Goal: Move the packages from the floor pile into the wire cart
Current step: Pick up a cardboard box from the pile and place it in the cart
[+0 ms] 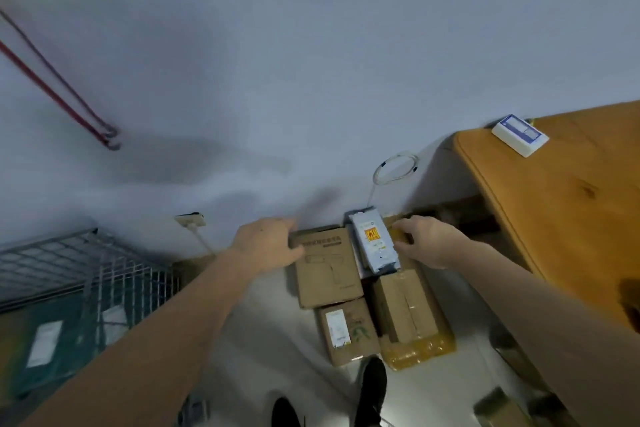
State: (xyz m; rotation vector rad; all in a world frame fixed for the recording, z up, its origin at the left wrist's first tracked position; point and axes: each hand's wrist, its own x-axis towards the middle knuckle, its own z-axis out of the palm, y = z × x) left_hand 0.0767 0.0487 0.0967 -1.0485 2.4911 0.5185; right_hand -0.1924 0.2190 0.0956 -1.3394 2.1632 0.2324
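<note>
We've got the pile against the base of the wall, on pale smooth floor. Top left is a flat brown cardboard box point(327, 267), matte, with a printed line drawing and dark lettering. Our left hand point(268, 246) grips its upper left corner, thumb on the printed face, fingers wrapped over the far edge. Just right of it lies a crinkled silver-blue poly mailer point(375, 243), a soft rectangular pouch with an orange-yellow label, lying across the boxes. Our right hand point(424, 241) is at the mailer's right edge, fingers curled toward it and down onto a yellowish wrapped parcel; we can't tell if it actually holds anything.

Nearer us: a small cardboard box point(348, 331) with a white label and green print, and beside it a taller plain carton point(403, 305) taped down the middle, sitting on a yellow bubble-padded package point(419, 348), glossy and wrinkled.

The wire cart point(86, 274) is well left of the pile, grey metal grid, blurred, with labelled parcels showing through the mesh.

Right side: a rounded-corner wooden table point(568, 204), orange grain, a white rectangular box point(519, 135) with blue print on it. A coiled thin white cable point(394, 168) hangs on the wall above the pile. Red and dark straps point(55, 94) run diagonally upper left. Dark shoes point(372, 388) at bottom.
</note>
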